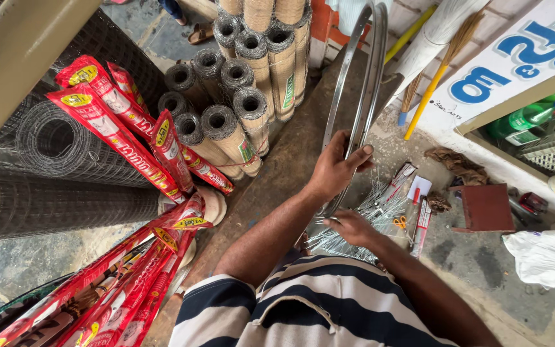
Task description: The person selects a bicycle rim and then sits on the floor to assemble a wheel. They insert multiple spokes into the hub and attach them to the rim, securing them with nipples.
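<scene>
— Where's your left hand (336, 168) just now?

— You've got it clenched around the bare silver metal wheel rim (361, 83), fingers hooked through from the inside, thumb pressing on the outer edge. The rim stands upright on its edge on the concrete floor (476, 257), rising away from you towards the painted brick wall (412, 13), so its plane runs straight ahead from your chest.

— And the right one?

— Your right hand (354, 226) sits lower, closed on the bundle of thin silver wire spokes (370, 215) that fans out over the floor just to the right of the rim's bottom. The spokes' long axis points up and rightward, away from your wrist. That hand is the nearer one to the rim's lowest stretch; the left grips higher up.

— What's around you?

— To the left, rolls of grey wire mesh (226, 122) stand on end beside long red printed packets (117, 128). On the right floor lie small orange-handled scissors (400, 222), a flat brown box (486, 207) and a white plastic bag (547, 254); yellow-handled brooms (431, 90) lean on the wall.
</scene>
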